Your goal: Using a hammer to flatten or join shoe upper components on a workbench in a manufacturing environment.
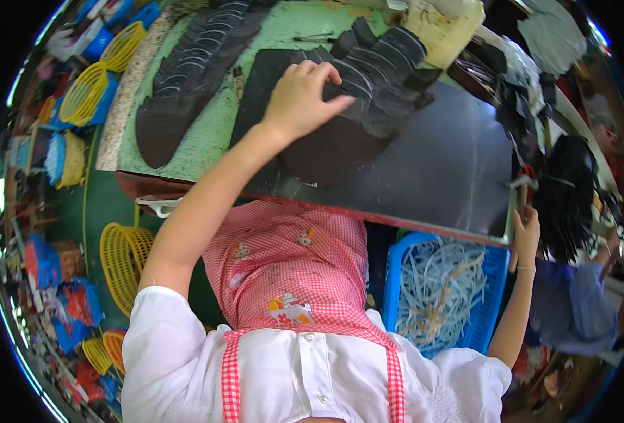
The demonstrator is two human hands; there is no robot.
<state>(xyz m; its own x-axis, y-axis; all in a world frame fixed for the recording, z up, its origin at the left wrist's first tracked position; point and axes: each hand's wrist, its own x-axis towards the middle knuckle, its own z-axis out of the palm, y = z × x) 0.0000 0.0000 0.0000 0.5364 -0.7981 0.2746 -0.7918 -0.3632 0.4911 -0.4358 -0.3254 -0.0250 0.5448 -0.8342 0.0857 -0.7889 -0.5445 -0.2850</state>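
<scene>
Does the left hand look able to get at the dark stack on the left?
Probably yes: nothing tall appears to stand between the left hand and the dark stack, just a slim tool lying low.

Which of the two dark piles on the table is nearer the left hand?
The pile on the black board; the left hand is over it. The other pile lies farther left, on the green tabletop.

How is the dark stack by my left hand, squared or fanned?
Fanned: the dark pieces overlap in steps, each only partly covering the next.
</scene>
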